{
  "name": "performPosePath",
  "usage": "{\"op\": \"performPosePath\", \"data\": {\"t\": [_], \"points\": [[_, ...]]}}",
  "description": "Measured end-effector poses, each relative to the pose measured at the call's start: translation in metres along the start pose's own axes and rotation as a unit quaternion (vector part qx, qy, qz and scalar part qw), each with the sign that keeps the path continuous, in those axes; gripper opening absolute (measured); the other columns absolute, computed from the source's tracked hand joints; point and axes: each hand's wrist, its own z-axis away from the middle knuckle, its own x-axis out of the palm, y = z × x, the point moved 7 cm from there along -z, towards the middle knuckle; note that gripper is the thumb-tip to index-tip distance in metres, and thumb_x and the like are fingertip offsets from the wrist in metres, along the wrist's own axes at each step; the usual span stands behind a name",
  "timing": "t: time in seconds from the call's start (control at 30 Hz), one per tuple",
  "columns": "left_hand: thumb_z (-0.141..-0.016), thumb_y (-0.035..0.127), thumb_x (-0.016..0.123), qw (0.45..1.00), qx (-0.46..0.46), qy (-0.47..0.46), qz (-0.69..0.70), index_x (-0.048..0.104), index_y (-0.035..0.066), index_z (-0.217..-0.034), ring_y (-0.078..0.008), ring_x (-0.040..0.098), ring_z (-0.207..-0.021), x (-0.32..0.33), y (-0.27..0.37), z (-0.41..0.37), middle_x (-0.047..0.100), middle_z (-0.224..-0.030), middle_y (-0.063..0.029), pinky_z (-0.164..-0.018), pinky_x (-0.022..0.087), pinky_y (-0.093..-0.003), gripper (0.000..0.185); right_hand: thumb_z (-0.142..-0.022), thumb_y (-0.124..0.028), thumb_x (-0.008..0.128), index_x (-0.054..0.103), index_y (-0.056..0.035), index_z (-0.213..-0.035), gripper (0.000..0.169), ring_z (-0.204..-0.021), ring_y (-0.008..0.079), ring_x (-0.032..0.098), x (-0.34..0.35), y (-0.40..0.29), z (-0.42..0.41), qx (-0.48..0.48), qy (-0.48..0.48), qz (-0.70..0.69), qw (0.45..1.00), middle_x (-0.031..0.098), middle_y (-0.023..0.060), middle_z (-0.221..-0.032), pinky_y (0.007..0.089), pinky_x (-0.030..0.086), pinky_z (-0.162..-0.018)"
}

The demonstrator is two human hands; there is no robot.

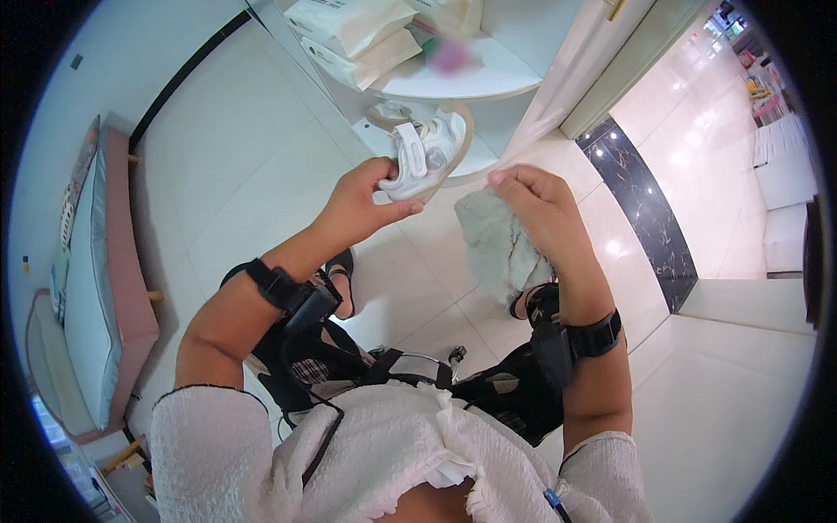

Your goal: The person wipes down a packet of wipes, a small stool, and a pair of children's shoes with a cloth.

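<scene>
Held by its heel end in my left hand (363, 196) is a small white shoe (425, 150) with a strap and a tan sole. Its toe points up and away from me, in front of an open cabinet. My right hand (536, 196) pinches a crumpled grey cloth (500, 238), which hangs down from the fingers above the floor. Cloth and shoe are apart. Another white shoe (390, 112) with a tan sole lies on the lower shelf (484, 147), partly hidden by the held one.
White packages (356, 55) and a blurred pink item (451, 55) sit on the upper shelf (418, 85). A pink sofa (124, 261) stands at left. On the right, a dark marble threshold strip (644, 202) crosses the tiled floor (261, 150) beside a white surface (713, 392).
</scene>
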Motion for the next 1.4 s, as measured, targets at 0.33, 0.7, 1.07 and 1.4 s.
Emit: {"op": "performPosePath", "data": {"t": [0.33, 0.7, 1.07, 1.4], "points": [[-0.066, 0.008, 0.081, 0.995, 0.080, -0.049, 0.018, 0.061, 0.002, -0.104, -0.0159, 0.057, -0.095, -0.012, 0.023, 0.015, 0.062, -0.101, -0.0059, -0.088, 0.044, -0.0303, 0.044, -0.062, -0.016, 0.085, 0.036, -0.0085, -0.141, 0.093, -0.083, 0.0142, 0.060, 0.023, -0.048, 0.018, -0.169, 0.006, 0.191, 0.967, 0.064, 0.0075, -0.092, 0.0262, 0.048, -0.073], [-0.068, 0.016, 0.080, 0.973, 0.231, 0.001, -0.018, 0.061, 0.004, -0.109, -0.0252, 0.057, -0.093, -0.021, 0.052, 0.007, 0.061, -0.101, -0.0072, -0.082, 0.045, -0.0330, 0.048, -0.063, -0.014, 0.081, 0.040, -0.0089, -0.127, 0.076, -0.078, 0.0181, 0.064, 0.026, -0.053, 0.013, -0.281, 0.020, 0.139, 0.949, 0.065, 0.0136, -0.092, 0.0281, 0.052, -0.073], [-0.086, 0.039, 0.067, 0.855, -0.148, -0.112, 0.484, 0.062, 0.006, -0.094, 0.0002, 0.039, -0.056, -0.003, 0.028, -0.004, 0.047, -0.067, 0.0065, -0.042, 0.029, -0.0138, 0.035, -0.063, -0.008, 0.076, 0.046, -0.0182, -0.126, 0.070, -0.083, 0.0228, 0.064, 0.037, -0.060, 0.018, -0.279, 0.042, 0.222, 0.933, 0.063, 0.0082, -0.102, 0.0314, 0.052, -0.078], [-0.089, 0.031, 0.064, 0.783, -0.142, -0.130, 0.591, 0.059, 0.008, -0.098, -0.0026, 0.045, -0.057, 0.010, 0.038, 0.014, 0.056, -0.080, 0.0027, -0.039, 0.028, -0.0130, 0.026, -0.066, -0.011, 0.078, 0.049, -0.0214, -0.128, 0.069, -0.078, 0.0178, 0.060, 0.033, -0.057, 0.007, -0.327, 0.023, 0.196, 0.924, 0.064, 0.0068, -0.103, 0.0289, 0.052, -0.072]]}}
